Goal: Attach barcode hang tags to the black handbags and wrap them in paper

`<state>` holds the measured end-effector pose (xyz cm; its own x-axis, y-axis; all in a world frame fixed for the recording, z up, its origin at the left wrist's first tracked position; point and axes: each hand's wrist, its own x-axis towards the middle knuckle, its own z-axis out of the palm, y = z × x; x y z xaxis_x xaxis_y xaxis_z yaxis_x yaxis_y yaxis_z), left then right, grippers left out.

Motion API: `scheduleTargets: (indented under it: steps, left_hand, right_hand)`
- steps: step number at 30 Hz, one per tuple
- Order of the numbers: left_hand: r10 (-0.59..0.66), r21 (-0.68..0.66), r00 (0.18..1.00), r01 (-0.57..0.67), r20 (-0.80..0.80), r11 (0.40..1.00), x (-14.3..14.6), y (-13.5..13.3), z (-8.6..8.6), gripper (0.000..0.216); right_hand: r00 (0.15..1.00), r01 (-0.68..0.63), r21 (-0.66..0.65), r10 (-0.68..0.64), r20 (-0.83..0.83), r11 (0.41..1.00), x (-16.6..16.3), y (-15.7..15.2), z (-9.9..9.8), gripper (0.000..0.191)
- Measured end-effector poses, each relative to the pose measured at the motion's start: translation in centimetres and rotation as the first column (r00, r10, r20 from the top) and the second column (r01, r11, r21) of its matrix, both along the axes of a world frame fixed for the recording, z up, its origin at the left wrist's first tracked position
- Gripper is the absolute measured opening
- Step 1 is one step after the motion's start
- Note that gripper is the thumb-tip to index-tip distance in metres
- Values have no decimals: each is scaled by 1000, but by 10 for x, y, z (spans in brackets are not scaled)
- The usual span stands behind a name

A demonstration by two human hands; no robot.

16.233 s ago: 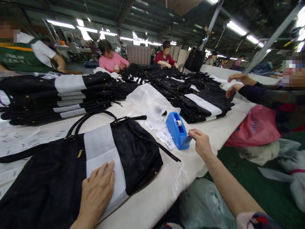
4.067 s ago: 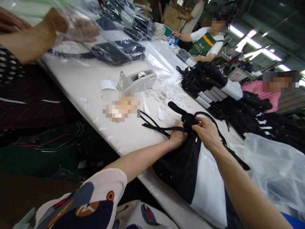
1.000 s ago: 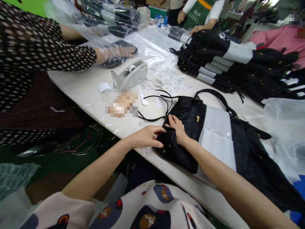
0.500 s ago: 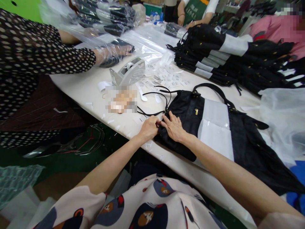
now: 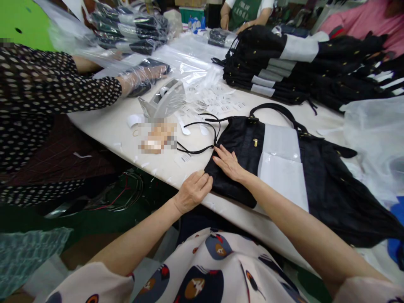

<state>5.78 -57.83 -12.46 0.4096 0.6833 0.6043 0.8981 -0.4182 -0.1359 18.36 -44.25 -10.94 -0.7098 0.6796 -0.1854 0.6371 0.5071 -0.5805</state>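
Head cam: worker's L hand (image 5: 194, 189), grip pinching the edge of a soft black fabric handbag (image 5: 315, 181) w/ white sheet band (image 5: 280, 145); R hand (image 5: 230, 163) spread flat atop it. Bag lies on cream-covered tabletop (image 5: 190, 168), nr grey tape dispenser (image 5: 166, 103) & loose white labels (image 5: 214, 100).

Pale short-sleeved shirt (image 5: 249, 252) with navy rounded motifs (image 5: 211, 281)

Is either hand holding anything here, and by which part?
The left hand is curled against the near left corner of the bag; whether it grips cannot be told. The right hand lies flat on the bag.
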Motion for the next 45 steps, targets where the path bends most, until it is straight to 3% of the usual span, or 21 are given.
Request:
scheduleTargets:
  steps: [6, 8, 11, 13, 15, 17, 19, 21, 22, 25, 27, 29, 31, 33, 36, 39, 42, 45]
  left_hand:
    - [91, -66, 995, -89, 34, 994, 9, -14, -18, 32]
    - [87, -81, 995, -83, 55, 993, 10, -20, -25, 36]
    - [22, -105, 991, -8, 131, 994, 5, -27, -24, 37]
    - [0, -177, 977, 39, 214, 983, -1, -23, -4, 35]
    - [79, -210, 947, -12, 312, 978, -4, -9, 33, 32]
    - [192, -136, 890, -148, 414, 980, 3, 12, 74, 36]
    - [202, -85, 841, -185, 501, 979, 17, 33, 96, 48]
    - [150, -66, 855, -135, 497, 989, 33, 48, 88, 58]
    - [147, -62, 890, -133, 431, 989, 40, 52, 73, 61]
    - [320, -268, 925, -261, 205, 927, 47, 54, 15, 58]
    - [355, -311, 921, -294, 159, 904, 42, 51, -14, 56]
    - [332, -315, 924, -264, 189, 912, 32, 50, -26, 54]
    - [303, -312, 914, -214, 271, 925, 22, 52, -23, 54]
    - [281, -304, 894, -175, 350, 936, 14, 57, -8, 55]
    - [239, -265, 885, -138, 399, 954, 13, 66, 22, 59]
    - [117, -146, 913, -64, 391, 987, 27, 72, 38, 63]
    - [-1, -167, 968, 44, 250, 985, 39, 73, 24, 61]
    - [-21, -268, 985, 67, 172, 961, 28, 77, -5, 64]
  right_hand:
    - [1000, 3, 80, -5, 25, 997, 3, -10, 12, 52]
    - [999, -34, 193, 36, -9, 981, 9, -28, 18, 50]
    - [970, -167, 422, 226, -92, 891, 19, -59, 14, 48]
    - [960, -192, 464, 264, -94, 865, 22, -72, 7, 50]
    - [960, -188, 453, 260, -102, 871, 22, -75, 0, 52]
    - [953, -181, 427, 265, -145, 886, 22, -72, -5, 54]
    - [937, -152, 359, 250, -244, 921, 24, -65, -10, 57]
    - [907, -59, 203, 137, -397, 977, 28, -56, -13, 60]
    - [882, 18, 98, 30, -470, 995, 30, -53, -13, 61]
    - [796, 209, -122, -241, -555, 970, 33, -47, -3, 61]
    - [788, 242, -51, -227, -572, 969, 34, -51, 12, 60]
    - [810, 240, 163, -105, -576, 957, 36, -61, 23, 61]
    - [883, 199, 368, -3, -470, 908, 38, -73, 23, 62]
    - [952, 142, 477, 12, -304, 867, 41, -84, 10, 60]
    - [986, 104, 548, -15, -165, 830, 41, -91, -12, 58]
    - [990, 96, 580, -17, -141, 809, 42, -88, -15, 58]
    - [989, 75, 574, 14, -150, 816, 65, -82, 4, 45]
    - [949, 200, 642, 16, -315, 740, 125, -85, 28, 32]
